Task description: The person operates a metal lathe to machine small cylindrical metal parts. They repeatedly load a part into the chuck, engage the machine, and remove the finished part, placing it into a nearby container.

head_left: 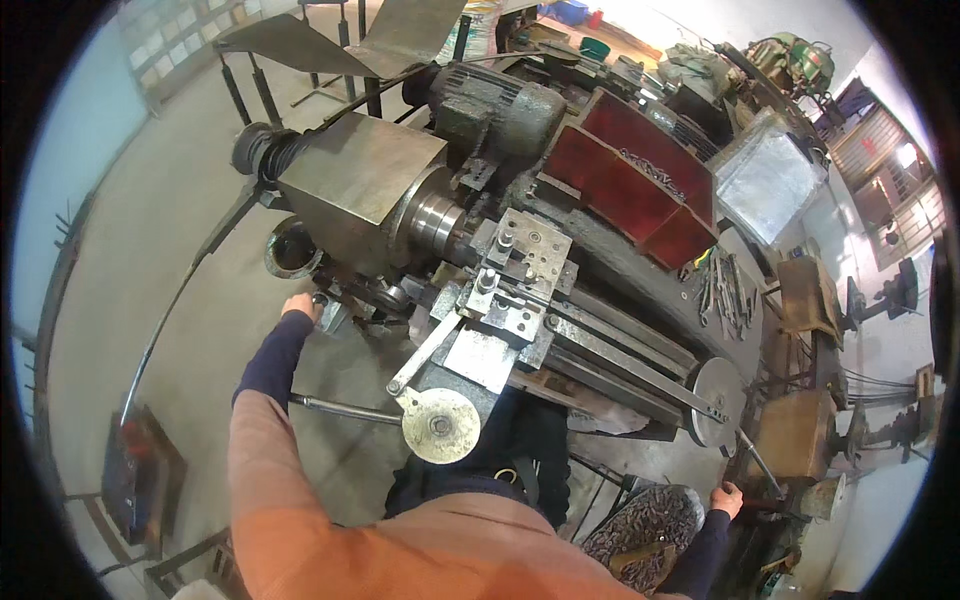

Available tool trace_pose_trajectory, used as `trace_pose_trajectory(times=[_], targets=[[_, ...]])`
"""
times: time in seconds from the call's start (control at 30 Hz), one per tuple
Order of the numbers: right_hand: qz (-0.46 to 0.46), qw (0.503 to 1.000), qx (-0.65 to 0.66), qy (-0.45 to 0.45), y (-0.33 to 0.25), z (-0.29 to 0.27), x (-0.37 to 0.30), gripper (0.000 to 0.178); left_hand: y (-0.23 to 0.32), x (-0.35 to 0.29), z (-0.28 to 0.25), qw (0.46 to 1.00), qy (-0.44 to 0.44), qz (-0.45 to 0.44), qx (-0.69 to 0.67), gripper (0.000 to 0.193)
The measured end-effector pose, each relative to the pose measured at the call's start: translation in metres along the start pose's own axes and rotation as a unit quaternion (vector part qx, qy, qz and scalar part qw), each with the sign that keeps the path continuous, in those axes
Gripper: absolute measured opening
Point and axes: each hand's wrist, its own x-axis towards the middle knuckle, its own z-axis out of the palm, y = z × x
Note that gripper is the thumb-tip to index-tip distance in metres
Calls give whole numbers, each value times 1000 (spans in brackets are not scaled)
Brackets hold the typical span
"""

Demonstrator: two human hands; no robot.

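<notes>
My left hand (pixel 301 308) is closed round the dark end of a handle (pixel 320 299) at the left side of a small metal lathe, below its box-shaped headstock (pixel 355 170). My right hand (pixel 727 499) is out at the lower right, fingers curled; what they hold is hidden. Near it a metal rod (pixel 762 465) slants down from a round steel disc (pixel 717 402). Between my arms are the tool post (pixel 520 262) with its bolts, a crank arm (pixel 425 353) and a pale round handwheel (pixel 440 426). The steel spindle nose (pixel 437 222) faces the tool post.
Behind the lathe stand an electric motor (pixel 497 108) and a red metal tray (pixel 625 185) holding small metal parts. Several wrenches (pixel 722 290) lie on the bench to the right. A container of small dark pieces (pixel 645 535) stands beside my right forearm. A long rod (pixel 165 320) slopes down at left.
</notes>
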Motion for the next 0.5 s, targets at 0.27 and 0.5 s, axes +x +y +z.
trace_pose_trajectory(times=[0.27, 0.5], targets=[[-199, 968, 111, 101, -35, -42, 16, 27, 40, -2, 6, 991, -17, -84, -100, 26], [-438, 852, 286, -34, -241, -82, -6, 34, 2, -17, -18, 998, -58, 12, -4, 33]])
